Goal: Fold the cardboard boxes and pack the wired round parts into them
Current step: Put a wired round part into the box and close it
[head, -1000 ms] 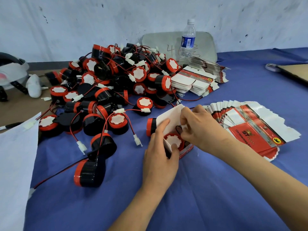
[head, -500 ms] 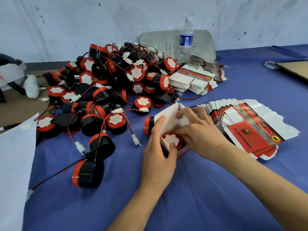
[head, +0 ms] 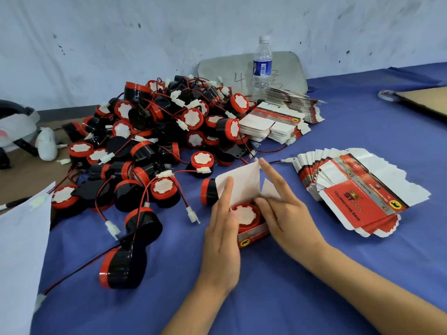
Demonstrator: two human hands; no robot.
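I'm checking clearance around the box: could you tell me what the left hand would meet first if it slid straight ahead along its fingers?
Probably the raised white flap of the open box: the left hand's fingertips already lie against it. Beyond it lies the pile of wired round parts.

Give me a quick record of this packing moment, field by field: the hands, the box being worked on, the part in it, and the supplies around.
left hand: flat against the box's left side, fingers extended
right hand: at the box's right side, fingers spread
box: open, white lid flap standing up
part in box: red rim, white face up
loose parts pile: left and behind, wires tangled
flat box blanks: fanned stack on the right; more by the bottle
table cover: blue cloth
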